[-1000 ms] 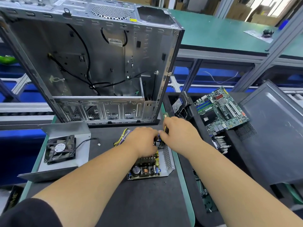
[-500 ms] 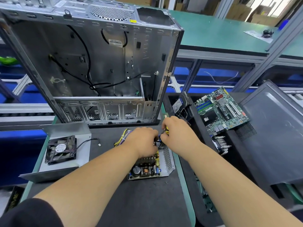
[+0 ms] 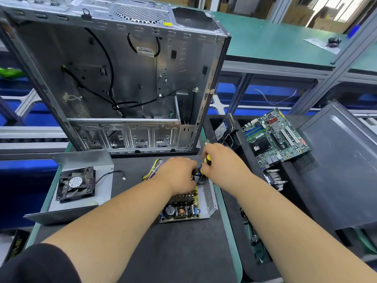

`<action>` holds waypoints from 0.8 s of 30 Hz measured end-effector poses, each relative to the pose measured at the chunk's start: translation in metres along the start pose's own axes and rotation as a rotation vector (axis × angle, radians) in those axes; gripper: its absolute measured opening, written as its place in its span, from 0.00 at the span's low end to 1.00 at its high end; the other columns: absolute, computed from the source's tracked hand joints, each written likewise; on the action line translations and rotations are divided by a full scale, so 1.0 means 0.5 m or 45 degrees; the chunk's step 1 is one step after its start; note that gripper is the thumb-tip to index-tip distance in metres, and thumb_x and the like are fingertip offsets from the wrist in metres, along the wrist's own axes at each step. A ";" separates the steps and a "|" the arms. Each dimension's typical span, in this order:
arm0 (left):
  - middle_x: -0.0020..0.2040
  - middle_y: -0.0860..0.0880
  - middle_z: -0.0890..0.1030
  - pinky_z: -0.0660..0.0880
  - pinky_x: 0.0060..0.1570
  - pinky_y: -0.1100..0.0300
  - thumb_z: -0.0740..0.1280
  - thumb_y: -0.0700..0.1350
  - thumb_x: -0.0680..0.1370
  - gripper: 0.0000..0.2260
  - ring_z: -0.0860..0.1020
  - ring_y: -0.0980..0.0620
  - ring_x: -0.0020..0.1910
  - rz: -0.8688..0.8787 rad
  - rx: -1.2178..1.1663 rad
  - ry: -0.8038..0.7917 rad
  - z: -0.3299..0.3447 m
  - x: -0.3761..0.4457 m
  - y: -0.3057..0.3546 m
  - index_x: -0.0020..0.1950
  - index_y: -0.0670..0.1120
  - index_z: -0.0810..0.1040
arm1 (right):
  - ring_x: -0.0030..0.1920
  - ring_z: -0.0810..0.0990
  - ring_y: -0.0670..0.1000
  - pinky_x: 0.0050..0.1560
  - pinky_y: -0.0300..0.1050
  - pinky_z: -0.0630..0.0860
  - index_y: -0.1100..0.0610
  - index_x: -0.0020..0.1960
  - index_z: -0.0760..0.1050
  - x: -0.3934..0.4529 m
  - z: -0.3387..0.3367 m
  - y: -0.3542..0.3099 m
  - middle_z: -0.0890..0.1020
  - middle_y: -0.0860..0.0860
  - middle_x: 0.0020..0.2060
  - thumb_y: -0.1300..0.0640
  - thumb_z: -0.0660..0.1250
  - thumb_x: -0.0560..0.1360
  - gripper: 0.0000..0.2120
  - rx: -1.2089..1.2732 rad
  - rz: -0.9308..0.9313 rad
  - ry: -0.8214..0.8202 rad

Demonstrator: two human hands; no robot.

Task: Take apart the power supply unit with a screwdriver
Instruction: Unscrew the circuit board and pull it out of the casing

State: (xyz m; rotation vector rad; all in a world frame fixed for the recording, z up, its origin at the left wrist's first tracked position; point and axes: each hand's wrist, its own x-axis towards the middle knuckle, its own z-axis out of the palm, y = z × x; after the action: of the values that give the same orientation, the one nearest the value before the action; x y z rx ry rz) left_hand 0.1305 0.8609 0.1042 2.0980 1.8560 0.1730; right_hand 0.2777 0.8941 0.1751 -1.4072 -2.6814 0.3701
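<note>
Head view: dark worktop (image 3: pixel 183 252), open computer case (image 3: pixel 122 78) at 12 o'clock. The power supply unit (image 3: pixel 187 205) lies at centre, uncovered. Left hand (image 3: pixel 179 174) fingers grip its far end; right hand (image 3: pixel 220 160) fingers hold the screwdriver (image 3: pixel 207 161), unchanged from a second ago: screw work continues.

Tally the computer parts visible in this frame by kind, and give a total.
Open grey metal computer case: 1
Black square cooling fan: 1
Green motherboard circuit board: 1
Opened power supply unit with exposed board: 1
Dark grey metal side panel: 1
Total: 5
</note>
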 end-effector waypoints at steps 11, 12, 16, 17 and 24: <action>0.52 0.49 0.78 0.70 0.54 0.55 0.66 0.48 0.72 0.15 0.76 0.46 0.55 -0.014 -0.021 0.007 0.004 0.000 -0.001 0.58 0.51 0.76 | 0.47 0.78 0.57 0.40 0.47 0.68 0.56 0.54 0.73 0.004 0.003 0.002 0.75 0.51 0.42 0.46 0.59 0.82 0.14 -0.194 0.032 -0.022; 0.52 0.50 0.78 0.70 0.53 0.55 0.66 0.48 0.72 0.13 0.76 0.46 0.54 -0.014 -0.018 0.006 0.003 0.000 -0.001 0.57 0.51 0.76 | 0.49 0.78 0.57 0.43 0.48 0.70 0.56 0.55 0.73 0.004 0.001 0.002 0.76 0.51 0.45 0.48 0.61 0.81 0.12 -0.121 0.026 -0.020; 0.48 0.51 0.75 0.66 0.46 0.57 0.67 0.48 0.72 0.08 0.75 0.46 0.53 -0.012 -0.013 -0.001 -0.002 -0.001 0.001 0.47 0.52 0.69 | 0.52 0.74 0.56 0.49 0.48 0.70 0.56 0.58 0.74 0.001 -0.001 0.004 0.76 0.54 0.53 0.54 0.65 0.76 0.13 -0.032 -0.020 -0.002; 0.47 0.51 0.74 0.66 0.46 0.57 0.67 0.48 0.72 0.08 0.75 0.46 0.53 -0.009 -0.020 -0.001 -0.003 -0.002 0.002 0.46 0.52 0.68 | 0.52 0.74 0.56 0.49 0.48 0.70 0.57 0.58 0.74 0.000 0.001 0.005 0.75 0.54 0.53 0.53 0.65 0.76 0.13 -0.037 -0.020 -0.009; 0.54 0.50 0.78 0.71 0.53 0.56 0.66 0.48 0.73 0.18 0.75 0.46 0.56 -0.022 -0.055 0.005 0.001 -0.003 0.001 0.63 0.52 0.74 | 0.41 0.76 0.56 0.36 0.47 0.65 0.54 0.50 0.72 0.002 0.009 0.008 0.74 0.49 0.38 0.40 0.56 0.82 0.18 -0.285 -0.013 0.040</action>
State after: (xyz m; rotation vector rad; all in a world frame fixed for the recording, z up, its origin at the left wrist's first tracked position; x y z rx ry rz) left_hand 0.1311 0.8593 0.1041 2.0538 1.8553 0.2116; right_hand 0.2793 0.8963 0.1699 -1.4388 -2.7740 0.0468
